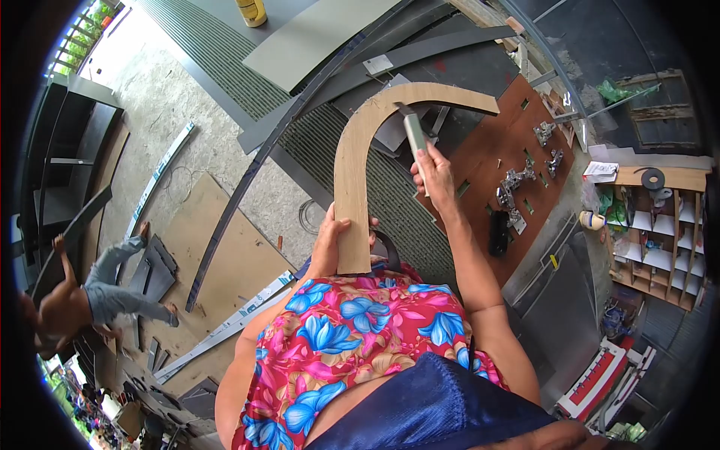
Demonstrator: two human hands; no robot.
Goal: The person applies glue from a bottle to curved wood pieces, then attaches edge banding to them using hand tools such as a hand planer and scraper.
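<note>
A curved wooden board (352,161), shaped like a hook, rises from my lap and bends to the right at its top. My left hand (328,240) is closed around its straight lower end, thumb on the face and fingertips showing at the right edge. In my right hand (435,176) is a knife-like tool (415,135) with a pale grey-green handle, gripped with the fingers wrapped round it. Its dark, blade-like tip is at the inner edge of the board's bend; whether it touches cannot be told.
A brown panel (480,191) with slots carries metal hinges (510,187) and a black object (498,234). Long dark curved strips (244,176) lie to the left. A yellow container (252,12) stands at the top. Another person (75,304) bends at far left. A shelf unit (660,247) stands right.
</note>
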